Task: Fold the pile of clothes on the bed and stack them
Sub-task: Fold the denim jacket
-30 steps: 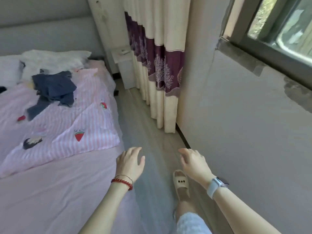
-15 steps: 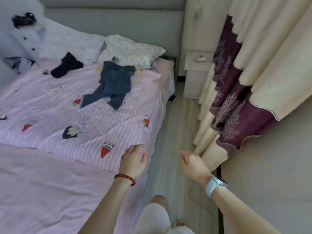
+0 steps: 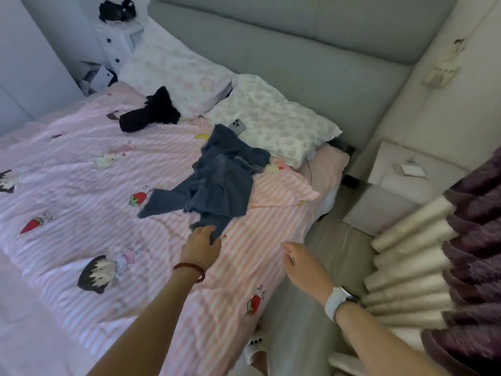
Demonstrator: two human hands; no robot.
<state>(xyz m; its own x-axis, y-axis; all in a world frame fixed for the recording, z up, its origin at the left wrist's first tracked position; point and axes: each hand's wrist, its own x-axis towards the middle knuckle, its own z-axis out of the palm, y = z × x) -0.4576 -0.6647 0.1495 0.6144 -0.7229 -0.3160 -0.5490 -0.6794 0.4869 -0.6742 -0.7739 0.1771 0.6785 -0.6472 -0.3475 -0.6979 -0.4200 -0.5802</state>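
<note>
Nearest to me, my two forearms reach out over the bed's near edge. My left hand (image 3: 201, 246), with a red bead bracelet (image 3: 191, 268) at the wrist, lies on the pink striped quilt (image 3: 89, 202), and its fingers are curled around the lowest tip of the blue-grey garment (image 3: 217, 183); the cloth shows between thumb and fingers, so I take it as gripped there. My right hand (image 3: 303, 263), with a white smartwatch (image 3: 337, 299) on its wrist, hangs over the right edge of the quilt, fingers loosely spread and holding nothing, apart from the garment.

Below it, on the floor beside the bed, I see a pale slipper (image 3: 256, 346). To the right stands the pleated curtain (image 3: 423, 270), cream with a dark purple band.

Farther out, the blue-grey garment lies crumpled on the quilt, one strip trailing to the left near a printed strawberry. Its far end touches a phone (image 3: 236, 126) that leans against the flowered pillow (image 3: 276, 126). Left of that, a black garment (image 3: 151, 112) lies bunched at the quilt's upper edge against a second pillow (image 3: 173, 69).

Beyond the pillows runs the grey padded headboard (image 3: 298, 47). A pale nightstand (image 3: 401, 180) sits right of the bed, and a white drawer unit (image 3: 119, 42) stands in the far left corner with something dark on top that I cannot make out.
</note>
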